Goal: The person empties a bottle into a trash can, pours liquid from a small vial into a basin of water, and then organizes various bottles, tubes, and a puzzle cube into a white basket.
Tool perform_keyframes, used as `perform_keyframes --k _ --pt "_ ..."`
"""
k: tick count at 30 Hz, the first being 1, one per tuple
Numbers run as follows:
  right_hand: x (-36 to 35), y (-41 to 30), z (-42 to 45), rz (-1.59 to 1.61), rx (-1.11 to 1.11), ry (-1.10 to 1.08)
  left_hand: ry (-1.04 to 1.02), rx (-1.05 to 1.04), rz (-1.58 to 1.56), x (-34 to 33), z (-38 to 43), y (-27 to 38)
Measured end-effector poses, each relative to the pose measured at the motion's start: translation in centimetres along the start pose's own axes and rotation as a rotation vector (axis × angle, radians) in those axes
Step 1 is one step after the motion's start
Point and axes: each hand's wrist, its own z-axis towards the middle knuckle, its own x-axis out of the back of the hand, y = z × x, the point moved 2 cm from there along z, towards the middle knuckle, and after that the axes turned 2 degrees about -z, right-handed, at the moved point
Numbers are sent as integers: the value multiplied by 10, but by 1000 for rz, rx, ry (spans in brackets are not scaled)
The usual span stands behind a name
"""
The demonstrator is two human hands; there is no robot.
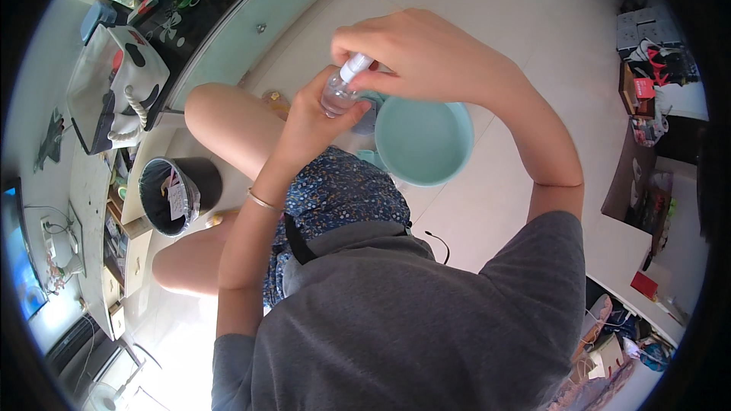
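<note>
A small clear plastic bottle (338,98) rests in my left hand (311,111), whose fingers wrap around its lower body. My right hand (394,51) grips the white cap (355,67) at its top, thumb on the near side and fingers curled over the far side. The bottle is tilted, its top leaning to the right. Clear liquid seems to sit inside it. Below and to the right of both hands, a pale turquoise basin (425,140) stands on the tiled floor.
A black-lined waste bin (208,182) stands left of my knees, beside open drawers (131,228). A white and black bag with rope handles (117,85) leans by a dark glass-topped cabinet (171,17) holding several bottles. Boxes (645,88) line the right side.
</note>
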Motion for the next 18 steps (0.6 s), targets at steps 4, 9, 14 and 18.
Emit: perform_keyframes --k 4,9,14,18 --pt "-6 0 4 -37 -46 -61 42 46 -47 0 -2 -14" --pt "-13 3 8 46 32 0 64 78 -39 3 -8 -15" --pt "-3 1 16 -73 -133 -260 77 143 22 5 -6 -7" --pt "1 12 14 62 -86 -189 50 107 70 7 1 -12"
